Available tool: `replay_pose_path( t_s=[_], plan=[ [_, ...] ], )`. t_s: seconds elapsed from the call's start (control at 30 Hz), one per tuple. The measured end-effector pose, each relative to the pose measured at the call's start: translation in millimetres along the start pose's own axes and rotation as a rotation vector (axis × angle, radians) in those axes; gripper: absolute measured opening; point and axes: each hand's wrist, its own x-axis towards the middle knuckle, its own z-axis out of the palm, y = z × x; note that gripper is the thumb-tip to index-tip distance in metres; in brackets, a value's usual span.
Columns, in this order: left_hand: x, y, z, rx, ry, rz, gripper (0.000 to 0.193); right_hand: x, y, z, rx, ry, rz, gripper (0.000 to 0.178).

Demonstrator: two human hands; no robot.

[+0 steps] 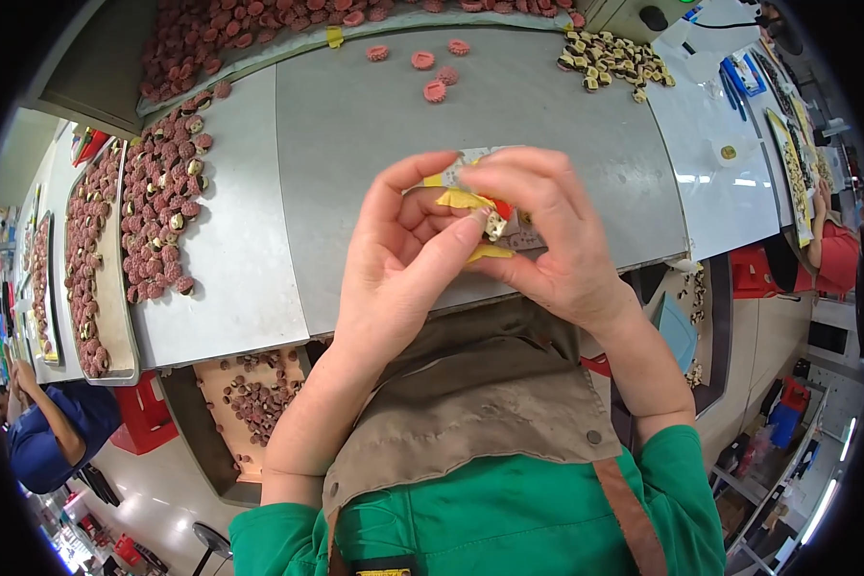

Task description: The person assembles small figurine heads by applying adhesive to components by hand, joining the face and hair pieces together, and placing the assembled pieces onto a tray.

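Near the table's front edge, my left hand (394, 250) pinches a small cream-and-black piece (495, 227) between thumb and fingers. A bit of red shows beside that piece. My right hand (571, 230) curves around it from the other side, thumb and fingers apart; its fingers are slightly blurred. Yellow wrapping (464, 199) shows at the left fingertips, and more yellow at the right thumb tip. Behind the hands lies a pale printed sheet (451, 175), mostly covered. Several pink bumpy caps (422, 60) lie on the grey tabletop (355, 125) beyond.
Pink caps fill a lined tray (250, 43) at the back. Finished-looking pink-and-cream pieces (163, 206) spread at left beside a metal tray (115, 326). Cream-and-black pieces (610, 62) pile at back right. Open drawers (259, 394) sit below the table. Other people work on both sides.
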Motion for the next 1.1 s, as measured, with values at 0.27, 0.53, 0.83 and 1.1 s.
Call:
replay_pose_path(
  t_s=[0.27, 0.53, 0.83, 1.1],
  plan=[
    [-4.6, -23.4, 12.7, 0.397, -0.006, 0.227, 0.055, -12.6, 6.7, 0.6, 0.054, -0.003, 0.074, 0.031],
    [-1.1, -15.1, 13.4, 0.353, -0.007, 0.137, 0.051, -5.0, 10.1, 3.6, 0.066, 0.026, 0.042, 0.024],
    [-10.2, 74.3, -67.9, 0.817, 0.309, 0.241, 0.023, -21.6, 61.5, -83.1, -0.331, -0.067, 0.355, 0.043],
    [-23.5, 198.9, -269.0, 2.043, 1.006, 0.218, 0.025, -25.0, 154.5, -140.0, -0.446, -0.079, 0.591, 0.035]
  ],
)
